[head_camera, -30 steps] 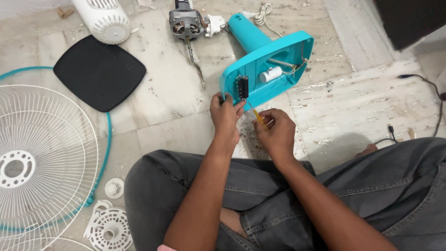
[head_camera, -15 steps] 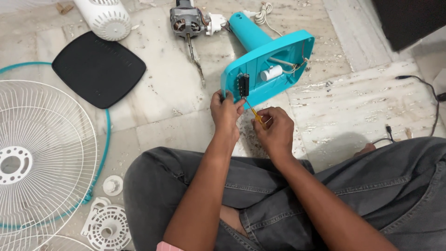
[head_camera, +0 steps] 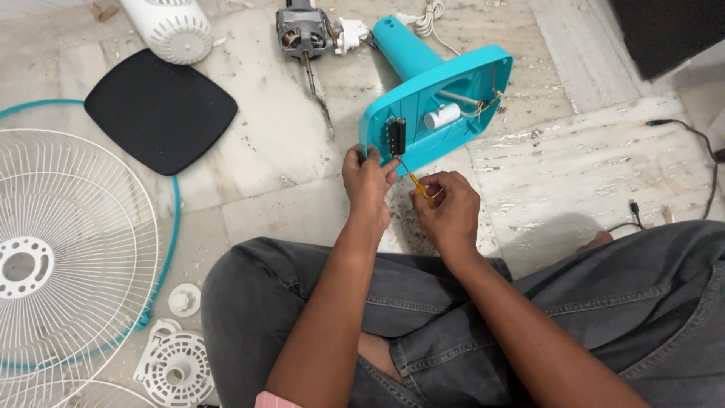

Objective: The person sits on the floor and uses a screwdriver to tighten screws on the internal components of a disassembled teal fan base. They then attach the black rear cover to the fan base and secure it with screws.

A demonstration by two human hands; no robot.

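Note:
A turquoise fan base (head_camera: 445,98) lies tipped on the marble floor with its underside facing me, showing a black switch block (head_camera: 396,136), a white capacitor (head_camera: 442,117) and wires. My left hand (head_camera: 366,181) grips the base's near edge beside the switch block. My right hand (head_camera: 449,208) holds a yellow-handled screwdriver (head_camera: 414,181), its tip pointing up at the switch block. My legs in grey jeans are crossed below.
A black base cover (head_camera: 160,109) lies to the left. Beyond it are a white motor housing (head_camera: 172,26) and a bare fan motor (head_camera: 303,34). A white fan grille (head_camera: 68,249) with a turquoise rim fills the left. Small white plastic parts (head_camera: 175,363) sit nearby. A black cable (head_camera: 698,136) runs at right.
The hands stay at the switch block with the screwdriver; only slight shifts of the fingers and of the camera view show.

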